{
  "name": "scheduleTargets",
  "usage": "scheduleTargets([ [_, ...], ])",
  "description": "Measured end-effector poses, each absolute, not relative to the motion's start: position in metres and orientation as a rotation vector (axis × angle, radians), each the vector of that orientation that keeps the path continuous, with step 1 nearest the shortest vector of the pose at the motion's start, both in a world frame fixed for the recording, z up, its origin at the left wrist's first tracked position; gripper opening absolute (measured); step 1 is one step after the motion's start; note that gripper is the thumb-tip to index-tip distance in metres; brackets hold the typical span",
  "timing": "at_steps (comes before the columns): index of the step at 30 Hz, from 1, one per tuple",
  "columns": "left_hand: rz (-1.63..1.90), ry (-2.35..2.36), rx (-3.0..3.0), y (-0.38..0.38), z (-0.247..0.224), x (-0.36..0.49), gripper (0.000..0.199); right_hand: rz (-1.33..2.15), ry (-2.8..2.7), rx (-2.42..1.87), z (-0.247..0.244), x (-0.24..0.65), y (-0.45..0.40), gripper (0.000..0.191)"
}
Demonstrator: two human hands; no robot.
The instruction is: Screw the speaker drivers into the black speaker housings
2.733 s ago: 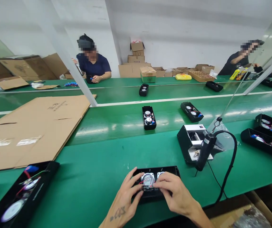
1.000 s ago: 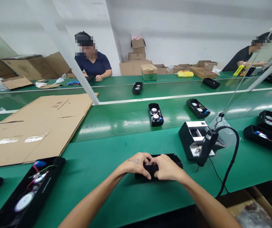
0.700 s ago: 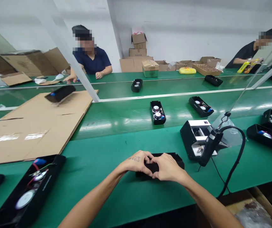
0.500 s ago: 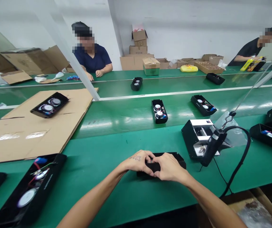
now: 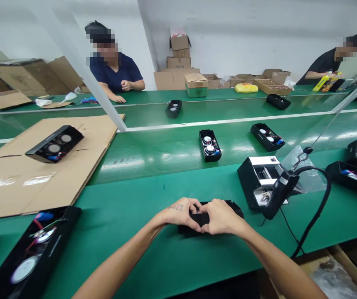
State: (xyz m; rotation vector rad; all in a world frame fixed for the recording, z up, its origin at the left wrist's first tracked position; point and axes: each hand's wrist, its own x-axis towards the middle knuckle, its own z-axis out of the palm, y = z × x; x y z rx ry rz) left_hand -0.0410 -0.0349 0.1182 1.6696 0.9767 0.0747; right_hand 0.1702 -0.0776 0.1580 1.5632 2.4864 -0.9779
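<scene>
Worked two-handed at a black housing [image 5: 200, 218], lying open-topped on the green bench [image 5: 119, 207], directly before the body. Judged it part-way done, given the uncovered top; could not make out the fittings behind the grip, nor the exact share left. Presumably had work left too in the wired housing [image 5: 49, 253] at the left, likewise uncovered. Curled the left hand [image 5: 180, 214] and right hand [image 5: 223, 216] half closed, thumbs outside and fingers inside, gripping the near wall; could not tell of any small part pinched within.
</scene>
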Motion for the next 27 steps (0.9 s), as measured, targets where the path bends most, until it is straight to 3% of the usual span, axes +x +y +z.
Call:
scheduleTargets([
  [5, 0.097, 0.943, 1.665, -0.0352, 0.1144, -0.0400, 0.046, -1.007, 2.483, 1.573, 0.1583, 0.1696, -0.0793, 0.038],
  [17, 0.101, 0.918, 1.756, -0.0360, 0.1132, -0.0400, 0.047, -0.900, 2.550, 1.527, 0.1534, 0.1684, -0.0841, 0.042],
  [27, 0.104, 0.939, 1.825, -0.0408, 0.1125, -0.0408, 0.052, -0.977, 2.473, 1.580, 0.1548, 0.1680, -0.0797, 0.032],
])
